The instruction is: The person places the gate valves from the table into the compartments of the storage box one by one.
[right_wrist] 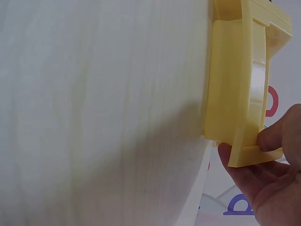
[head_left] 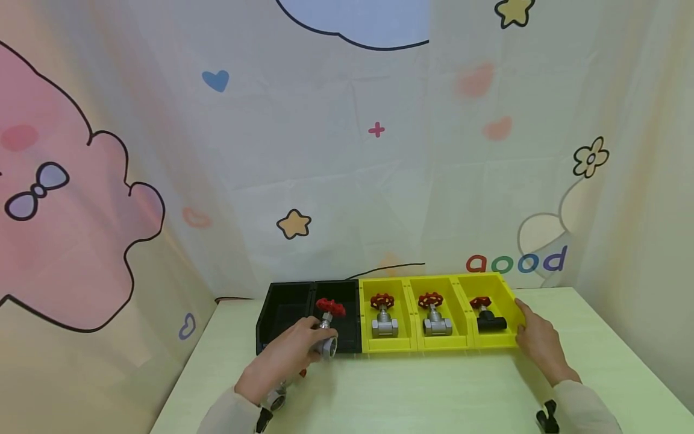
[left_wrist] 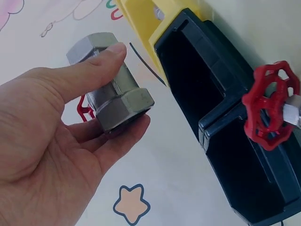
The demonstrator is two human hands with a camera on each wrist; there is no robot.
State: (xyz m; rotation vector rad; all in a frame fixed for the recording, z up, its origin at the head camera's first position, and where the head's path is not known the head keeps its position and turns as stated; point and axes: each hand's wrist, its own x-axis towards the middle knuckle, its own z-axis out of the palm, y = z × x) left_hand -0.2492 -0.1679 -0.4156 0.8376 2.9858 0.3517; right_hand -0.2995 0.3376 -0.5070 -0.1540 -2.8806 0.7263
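Observation:
My left hand (head_left: 295, 349) grips a metal gate valve (left_wrist: 123, 94) by its body, thumb on one side and fingers on the other. Its red handwheel (head_left: 331, 307) points up, in front of the second black bin (head_left: 352, 337). My right hand (head_left: 542, 343) pinches the right side wall of the rightmost yellow bin (right_wrist: 244, 94), thumb inside and fingers outside. Another gate valve (head_left: 275, 399) lies on the table, partly hidden under my left wrist; its red handwheel (left_wrist: 270, 106) shows in the left wrist view.
Two more yellow bins each hold a silver valve, the left valve (head_left: 384, 322) and the middle valve (head_left: 436, 322). A black-bodied valve (head_left: 490, 320) sits in the rightmost bin. Left of them stands the outer black bin (head_left: 284, 307). A printed curtain (head_left: 325, 150) hangs behind the table (head_left: 423, 392).

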